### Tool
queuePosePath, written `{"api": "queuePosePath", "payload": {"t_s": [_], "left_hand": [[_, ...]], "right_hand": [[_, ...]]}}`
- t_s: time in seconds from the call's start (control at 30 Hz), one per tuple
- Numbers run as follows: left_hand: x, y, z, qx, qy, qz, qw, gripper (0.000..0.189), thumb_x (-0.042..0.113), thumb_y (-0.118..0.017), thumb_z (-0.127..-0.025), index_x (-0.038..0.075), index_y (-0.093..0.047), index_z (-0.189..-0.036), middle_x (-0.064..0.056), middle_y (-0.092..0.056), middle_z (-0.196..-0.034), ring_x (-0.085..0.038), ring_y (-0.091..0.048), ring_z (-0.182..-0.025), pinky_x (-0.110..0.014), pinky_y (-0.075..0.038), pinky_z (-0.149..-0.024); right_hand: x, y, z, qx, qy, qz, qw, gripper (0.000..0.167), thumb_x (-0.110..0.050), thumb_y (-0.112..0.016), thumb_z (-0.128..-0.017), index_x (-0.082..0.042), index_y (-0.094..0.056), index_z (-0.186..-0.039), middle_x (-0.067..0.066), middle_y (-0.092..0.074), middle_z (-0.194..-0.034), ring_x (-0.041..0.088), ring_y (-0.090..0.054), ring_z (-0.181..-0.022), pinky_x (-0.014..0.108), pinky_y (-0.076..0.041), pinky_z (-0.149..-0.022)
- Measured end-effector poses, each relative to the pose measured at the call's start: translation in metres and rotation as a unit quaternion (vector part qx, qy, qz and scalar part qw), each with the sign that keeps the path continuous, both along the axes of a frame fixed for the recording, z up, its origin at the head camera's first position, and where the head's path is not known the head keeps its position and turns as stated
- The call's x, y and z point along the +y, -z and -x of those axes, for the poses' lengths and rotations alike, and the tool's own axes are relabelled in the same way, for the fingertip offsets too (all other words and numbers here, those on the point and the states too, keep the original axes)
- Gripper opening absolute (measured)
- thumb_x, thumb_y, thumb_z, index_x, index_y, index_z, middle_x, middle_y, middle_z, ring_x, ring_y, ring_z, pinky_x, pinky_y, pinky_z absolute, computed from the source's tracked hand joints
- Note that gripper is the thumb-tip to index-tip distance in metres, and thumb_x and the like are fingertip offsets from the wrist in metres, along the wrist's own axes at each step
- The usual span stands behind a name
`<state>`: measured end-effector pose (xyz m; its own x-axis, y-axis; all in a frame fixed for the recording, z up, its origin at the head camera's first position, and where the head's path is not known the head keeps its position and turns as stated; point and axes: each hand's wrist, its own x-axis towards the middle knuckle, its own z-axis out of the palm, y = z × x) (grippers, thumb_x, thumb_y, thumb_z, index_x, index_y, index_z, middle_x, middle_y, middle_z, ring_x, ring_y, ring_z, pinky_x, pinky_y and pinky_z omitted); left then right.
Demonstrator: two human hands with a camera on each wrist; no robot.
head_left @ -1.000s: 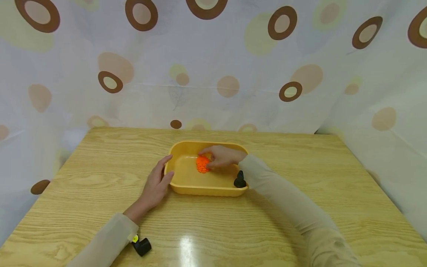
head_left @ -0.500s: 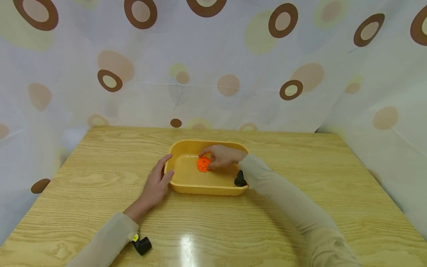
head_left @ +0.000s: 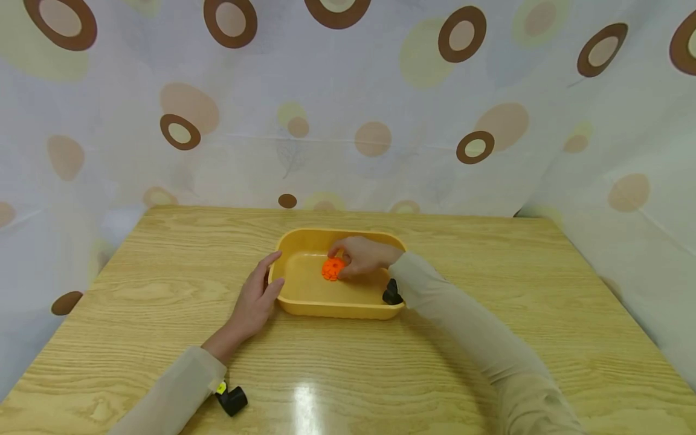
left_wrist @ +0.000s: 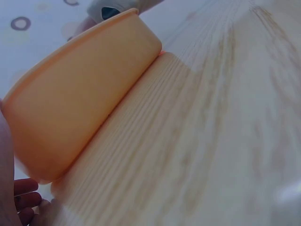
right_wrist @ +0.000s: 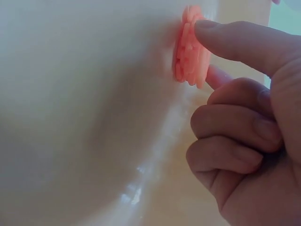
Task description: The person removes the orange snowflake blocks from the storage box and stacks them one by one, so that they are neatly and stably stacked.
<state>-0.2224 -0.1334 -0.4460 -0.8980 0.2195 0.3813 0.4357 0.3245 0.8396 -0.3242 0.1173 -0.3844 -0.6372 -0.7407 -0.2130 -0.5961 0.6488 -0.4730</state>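
As its thick edge presumably suits a fingertip grip, the orange piece [head_left: 329,270], near the centre of the yellow tray [head_left: 331,310], is pinched narrowly by the right hand [head_left: 362,254] from 2 o'clock; floor contact unclear. Left hand [head_left: 255,302] spread wide at the tray's 9 o'clock end, probably steadying it on the desk [head_left: 337,362].

- Indoors, folks, a screened-off tabletop spot; home or studio, can't tell!
- Wood-grain table [head_left: 163,290], light glaring off it!
- Creased, spotted sheet [head_left: 337,175] behind!
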Motion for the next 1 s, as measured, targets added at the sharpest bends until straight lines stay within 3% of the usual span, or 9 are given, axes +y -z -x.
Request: {"api": "queuePosePath", "payload": {"t_s": [0.73,1.0], "left_hand": [[0.0001,-0.0015,-0.0003,0.002,-0.009,0.008,0.9999,0.047,0.009,-0.048,-0.100,0.002,-0.037,-0.145,-0.022,-0.036,-0.149,-0.034,-0.033,-0.139,-0.052,-0.026,-0.111],[0.0007,-0.0039,-0.0018,-0.007,-0.005,0.005,0.9999,0.048,0.007,-0.047,-0.100,0.001,-0.035,-0.146,-0.023,-0.034,-0.151,-0.035,-0.029,-0.141,-0.054,-0.023,-0.112]], "right_hand": [[-0.0006,-0.0064,-0.0043,-0.034,0.033,0.041,0.9980,0.044,-0.011,-0.071,-0.085,0.003,-0.056,-0.124,-0.004,-0.038,-0.058,0.009,-0.034,-0.052,0.021,-0.031,-0.055],[0.0054,-0.0074,-0.0008,0.004,0.019,0.068,0.9975,0.040,-0.012,-0.071,-0.085,0.001,-0.059,-0.121,-0.006,-0.037,-0.058,0.008,-0.034,-0.052,0.021,-0.031,-0.056]]}}
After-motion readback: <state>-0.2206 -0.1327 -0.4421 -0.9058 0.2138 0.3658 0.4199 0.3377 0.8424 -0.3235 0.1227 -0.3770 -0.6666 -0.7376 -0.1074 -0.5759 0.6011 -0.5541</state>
